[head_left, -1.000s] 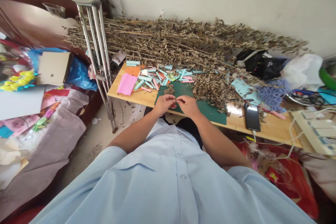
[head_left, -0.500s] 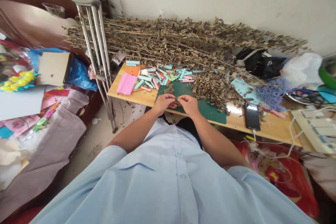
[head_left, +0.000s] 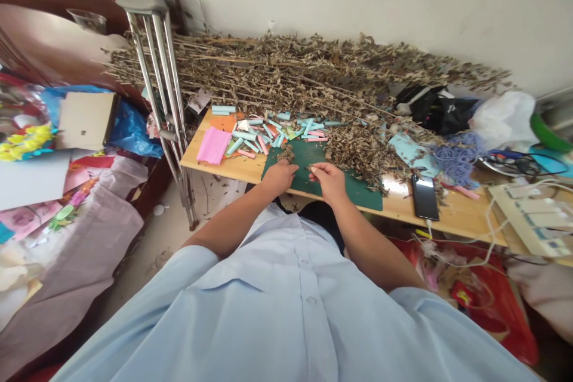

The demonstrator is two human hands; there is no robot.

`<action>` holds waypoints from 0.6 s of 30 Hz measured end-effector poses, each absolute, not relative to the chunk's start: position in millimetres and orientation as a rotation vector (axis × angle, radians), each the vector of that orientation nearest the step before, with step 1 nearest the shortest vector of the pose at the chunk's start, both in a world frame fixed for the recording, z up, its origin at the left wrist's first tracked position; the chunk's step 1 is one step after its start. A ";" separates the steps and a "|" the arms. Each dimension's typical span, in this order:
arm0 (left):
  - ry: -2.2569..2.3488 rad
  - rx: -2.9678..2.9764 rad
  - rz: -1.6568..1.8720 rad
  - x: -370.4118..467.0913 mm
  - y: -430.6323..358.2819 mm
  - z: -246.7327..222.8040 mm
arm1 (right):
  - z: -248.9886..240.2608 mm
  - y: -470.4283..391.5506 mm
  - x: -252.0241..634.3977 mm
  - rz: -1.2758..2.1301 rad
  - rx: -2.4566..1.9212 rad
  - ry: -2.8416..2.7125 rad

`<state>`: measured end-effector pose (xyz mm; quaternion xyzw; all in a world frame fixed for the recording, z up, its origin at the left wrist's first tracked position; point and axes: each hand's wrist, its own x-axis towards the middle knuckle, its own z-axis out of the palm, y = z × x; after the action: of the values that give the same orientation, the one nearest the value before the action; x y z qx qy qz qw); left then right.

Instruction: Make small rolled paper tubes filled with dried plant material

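Observation:
My left hand (head_left: pixel 278 178) is at the near edge of a small heap of crumbled dried leaves (head_left: pixel 286 153), its fingers curled down toward the heap; whatever they hold is hidden. My right hand (head_left: pixel 330 181) hovers over the dark green cutting mat (head_left: pixel 364 192), thumb and forefinger pinched on a small bit of dried leaf (head_left: pixel 310 167). A gap of bare mat separates the two hands. Beyond my right hand, a larger pile of loose dried leaves (head_left: pixel 358 152) covers part of the mat.
Long dried leafy stalks (head_left: pixel 268 65) lie along the wall. Pale blue and pink paper rolls (head_left: pixel 255 134) and a pink sheet (head_left: pixel 213 145) are at the left. On the right are a phone (head_left: pixel 425 197), blue yarn (head_left: pixel 459 158) and a power strip (head_left: pixel 530 218). Crutches (head_left: pixel 163 77) stand at the table's left end.
My hands were together at the mat's near edge and are now apart. The left has shifted toward the small leaf heap, the right slightly to the right. The view has shifted slightly.

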<state>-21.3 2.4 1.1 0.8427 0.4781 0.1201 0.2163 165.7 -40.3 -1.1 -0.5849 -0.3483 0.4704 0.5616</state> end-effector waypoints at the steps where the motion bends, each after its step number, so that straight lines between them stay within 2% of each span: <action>1: 1.333 2.294 0.387 -22.3 0.3 1.7 | 1.5 -42.7 167.0 1.104 -1.373 -0.831; 4: 1.314 1.998 0.729 -22.3 -8.2 9.9 | 14.6 -50.8 168.6 1.066 -1.395 -0.908; 7: 1.082 1.363 1.044 -13.5 -15.1 27.1 | 33.7 -57.9 162.7 0.977 -1.434 -1.085; 11: 0.576 0.597 0.907 2.6 -19.3 50.8 | 53.8 -62.6 147.6 0.670 -1.351 -1.547; 14: 0.385 0.398 0.846 7.9 -22.5 57.8 | 61.2 -63.7 142.4 0.428 -1.241 -1.975; 18: 0.391 0.319 0.875 7.0 -24.7 54.5 | 71.7 -62.9 147.6 0.372 -1.113 -2.232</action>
<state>7.0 -24.7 54.5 0.1526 0.1873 0.4192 0.8752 147.6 -62.9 71.7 -0.4204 -0.8430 0.1406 0.3048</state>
